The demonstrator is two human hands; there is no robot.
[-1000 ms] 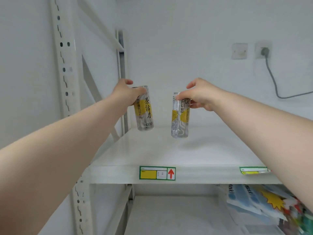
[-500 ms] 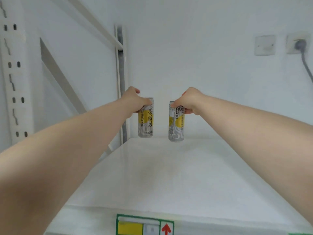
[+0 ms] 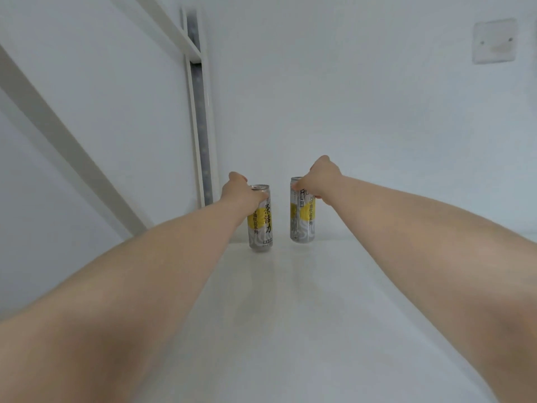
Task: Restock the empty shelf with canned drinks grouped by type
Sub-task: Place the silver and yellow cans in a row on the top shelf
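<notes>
— Where do the two cans stand, going by the grey upright post [image 3: 200, 112]?

— Both are at the back of the white shelf [image 3: 290, 315], low and to the right of the post's foot. The left can [image 3: 261, 225] is the nearer to the post, just beside it. The right can [image 3: 302, 222] is a little farther from the post, near the first can but apart from it, with a clear gap between them. Both are upright, silver with a yellow patch and dark lettering.

— And the hands?

— The left hand [image 3: 241, 191] grips the left can round its upper part, fingers wrapped about it under the rim. The right hand [image 3: 322, 181] holds the right can at its top in the same way, fingers curled round it.

— Do the cans rest on the shelf?

— I cannot tell. Their bases are right at the shelf's surface, but contact is not plain.

— Anything else?

— A white diagonal brace [image 3: 72, 146] slants down on the left of the post. A blank wall plate [image 3: 495, 40] sits high on the wall, well to the right of the post.
</notes>
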